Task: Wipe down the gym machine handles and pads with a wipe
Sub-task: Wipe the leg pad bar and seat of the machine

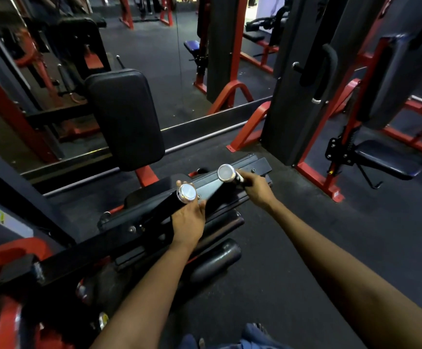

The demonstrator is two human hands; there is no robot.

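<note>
Gripping one chrome-capped handle (226, 176) with the right hand (259, 188), likely wiping; wipe unseen. Left hand (188, 222) curls round the other handle (183, 195), steadying the machine.

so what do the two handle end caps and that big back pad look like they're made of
Handle end caps: polished metal, probably chromed steel, since they are bright and mirror-like.
Back pad: black vinyl or faux leather over padding, judging by its smooth soft sheen, rounded corners and edge seam.
The left hand and right hand each grip a handle.
</note>
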